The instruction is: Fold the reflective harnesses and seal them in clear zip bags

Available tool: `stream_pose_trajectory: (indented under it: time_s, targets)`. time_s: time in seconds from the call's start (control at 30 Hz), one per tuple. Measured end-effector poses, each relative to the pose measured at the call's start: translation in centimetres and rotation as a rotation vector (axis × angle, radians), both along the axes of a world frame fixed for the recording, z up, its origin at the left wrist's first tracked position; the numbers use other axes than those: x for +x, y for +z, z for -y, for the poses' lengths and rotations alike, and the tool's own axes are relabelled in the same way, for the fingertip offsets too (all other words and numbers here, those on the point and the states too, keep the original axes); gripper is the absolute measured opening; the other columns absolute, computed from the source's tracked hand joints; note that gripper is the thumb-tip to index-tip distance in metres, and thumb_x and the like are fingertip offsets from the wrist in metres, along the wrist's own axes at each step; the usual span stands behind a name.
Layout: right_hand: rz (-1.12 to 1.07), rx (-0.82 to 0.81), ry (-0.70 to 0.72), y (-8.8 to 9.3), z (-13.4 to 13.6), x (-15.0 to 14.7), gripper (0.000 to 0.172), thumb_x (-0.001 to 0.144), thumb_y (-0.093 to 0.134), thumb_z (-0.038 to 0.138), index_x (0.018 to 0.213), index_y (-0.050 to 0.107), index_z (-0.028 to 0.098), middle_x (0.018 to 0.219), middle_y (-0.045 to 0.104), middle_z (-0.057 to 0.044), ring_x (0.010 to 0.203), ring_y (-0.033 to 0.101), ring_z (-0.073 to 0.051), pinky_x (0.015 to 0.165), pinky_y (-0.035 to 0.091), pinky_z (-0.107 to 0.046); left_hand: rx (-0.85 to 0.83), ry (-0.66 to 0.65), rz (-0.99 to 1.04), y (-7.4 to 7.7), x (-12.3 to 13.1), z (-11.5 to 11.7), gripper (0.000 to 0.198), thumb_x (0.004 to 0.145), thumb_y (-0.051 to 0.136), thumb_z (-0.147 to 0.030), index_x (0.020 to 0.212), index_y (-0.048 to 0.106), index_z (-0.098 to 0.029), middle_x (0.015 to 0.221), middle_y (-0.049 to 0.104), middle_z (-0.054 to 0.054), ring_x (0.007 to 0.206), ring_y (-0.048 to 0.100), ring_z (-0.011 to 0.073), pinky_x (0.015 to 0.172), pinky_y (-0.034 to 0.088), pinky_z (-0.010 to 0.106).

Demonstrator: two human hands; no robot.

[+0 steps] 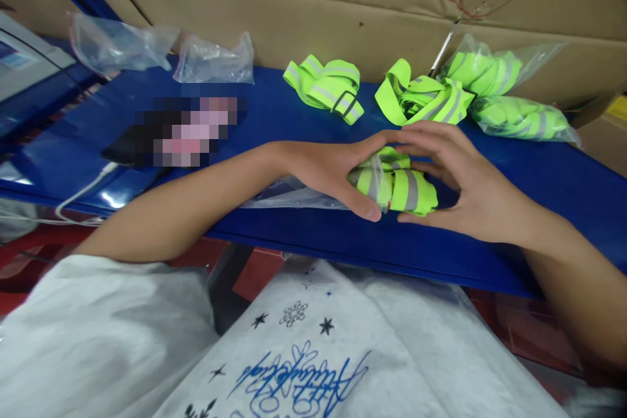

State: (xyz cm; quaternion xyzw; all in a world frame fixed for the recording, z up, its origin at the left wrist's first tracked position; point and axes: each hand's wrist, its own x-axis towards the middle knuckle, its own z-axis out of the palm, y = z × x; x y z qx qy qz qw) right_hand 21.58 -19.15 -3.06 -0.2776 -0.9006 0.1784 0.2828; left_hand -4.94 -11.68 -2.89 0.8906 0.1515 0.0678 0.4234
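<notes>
A rolled neon-yellow reflective strap (414, 192) with grey stripes sits partly inside a clear plastic bag (298, 197), low over the table's front half. My left hand (333, 173) is closed around the bag's mouth and the strap's left end, thumb in front. From the right, my right hand (477, 189) curves round the strap's other end, fingers behind and thumb at its lower edge. The fingertips of both hands meet above the roll. Behind them lie two loose reflective straps, one with a black buckle (347, 103) and another coiled strap (424, 99).
Two bagged straps (526, 119) lie one behind the other at the back right. Clear bags (215, 59) rest at the back left of the blue table (274, 108). A phone, partly pixelated (122, 147), has a white cable (81, 199). Cardboard (313, 6) stands along the back.
</notes>
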Motion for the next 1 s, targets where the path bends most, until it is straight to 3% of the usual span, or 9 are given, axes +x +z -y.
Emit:
stream_pose_trajectory:
  time_s: [0.13, 0.23, 0.4, 0.47, 0.57, 0.63, 0.73, 0.87, 1.0]
  targets:
    - [0.005, 0.094, -0.03, 0.0, 0.4, -0.3, 0.069, 0.09, 0.084, 0.041, 0.153, 0.058, 0.04, 0.143, 0.068, -0.003, 0.13, 0.069, -0.029, 0.113, 0.06, -0.046, -0.031, -0.01, -0.007, 0.5, 0.1, 0.5, 0.129, 0.072, 0.085, -0.063, 0.173, 0.013, -0.027, 0.179, 0.024, 0.01, 0.166, 0.028, 0.0336, 0.134, 0.033, 0.043]
    - [0.019, 0.091, -0.046, -0.3, 0.9, -1.1, 0.056, 0.091, 0.083, 0.038, 0.144, 0.065, 0.04, 0.13, 0.076, 0.0, 0.116, 0.076, -0.026, 0.101, 0.065, -0.04, -0.07, -0.059, -0.016, 0.6, 0.3, 1.0, 0.13, 0.072, 0.085, -0.06, 0.173, 0.012, -0.026, 0.179, 0.025, 0.01, 0.164, 0.032, 0.0314, 0.133, 0.034, 0.041]
    - [-0.071, -0.017, -0.037, -1.4, 1.0, -1.9, 0.052, 0.087, 0.086, 0.044, 0.136, 0.068, 0.035, 0.124, 0.078, 0.0, 0.106, 0.078, -0.024, 0.093, 0.066, -0.036, -0.131, -0.093, 0.01, 0.6, 0.7, 1.5, 0.123, 0.074, 0.084, -0.055, 0.172, 0.017, -0.025, 0.175, 0.034, 0.01, 0.162, 0.036, 0.0304, 0.133, 0.035, 0.04]
    - [-0.117, -0.066, 0.001, -1.4, 0.7, -1.7, 0.061, 0.084, 0.089, 0.047, 0.139, 0.065, 0.034, 0.129, 0.075, -0.002, 0.111, 0.077, -0.025, 0.097, 0.065, -0.038, -0.133, -0.084, 0.024, 0.8, 0.7, 1.4, 0.123, 0.072, 0.085, -0.058, 0.172, 0.021, -0.025, 0.175, 0.034, 0.009, 0.163, 0.034, 0.0317, 0.133, 0.035, 0.039]
    - [-0.117, 0.006, 0.01, -0.5, 0.3, -0.9, 0.069, 0.082, 0.091, 0.044, 0.144, 0.062, 0.033, 0.138, 0.071, -0.003, 0.127, 0.069, -0.026, 0.112, 0.057, -0.042, -0.132, -0.014, 0.087, 0.9, 0.4, 0.8, 0.119, 0.071, 0.085, -0.066, 0.17, 0.027, -0.032, 0.174, 0.037, 0.005, 0.164, 0.031, 0.0345, 0.132, 0.035, 0.042]
    - [-0.124, 0.067, -0.028, 0.1, 0.0, -0.2, 0.062, 0.084, 0.09, 0.039, 0.14, 0.065, 0.033, 0.135, 0.072, -0.002, 0.124, 0.069, -0.024, 0.111, 0.056, -0.038, -0.17, 0.045, 0.152, 0.7, 0.2, 0.4, 0.112, 0.074, 0.083, -0.071, 0.167, 0.032, -0.036, 0.167, 0.047, 0.003, 0.161, 0.036, 0.0363, 0.129, 0.04, 0.045]
    - [-0.172, 0.041, -0.064, 0.3, -0.1, 0.1, 0.045, 0.087, 0.089, 0.034, 0.127, 0.07, 0.03, 0.121, 0.075, 0.0, 0.103, 0.071, -0.017, 0.094, 0.059, -0.03, -0.271, 0.036, 0.209, 0.1, 0.2, 0.1, 0.106, 0.075, 0.085, -0.071, 0.165, 0.037, -0.039, 0.15, 0.062, 0.005, 0.15, 0.052, 0.0378, 0.121, 0.049, 0.047]
    - [-0.155, 0.139, -0.1, -0.1, 0.6, -1.0, 0.03, 0.088, 0.087, 0.036, 0.109, 0.069, 0.024, 0.103, 0.075, -0.001, 0.091, 0.072, -0.015, 0.084, 0.058, -0.026, -0.362, -0.045, 0.235, -0.2, 0.6, 0.8, 0.106, 0.076, 0.087, -0.066, 0.165, 0.035, -0.039, 0.138, 0.067, 0.006, 0.138, 0.062, 0.0349, 0.111, 0.056, 0.045]
    - [-0.127, 0.217, -0.103, -0.5, 1.7, -2.4, 0.018, 0.094, 0.081, 0.025, 0.101, 0.065, 0.021, 0.099, 0.075, -0.002, 0.095, 0.073, -0.015, 0.086, 0.056, -0.025, -0.362, 0.023, 0.251, 0.4, 0.9, 1.9, 0.105, 0.074, 0.091, -0.059, 0.163, 0.041, -0.034, 0.128, 0.07, 0.008, 0.131, 0.066, 0.0346, 0.107, 0.056, 0.043]
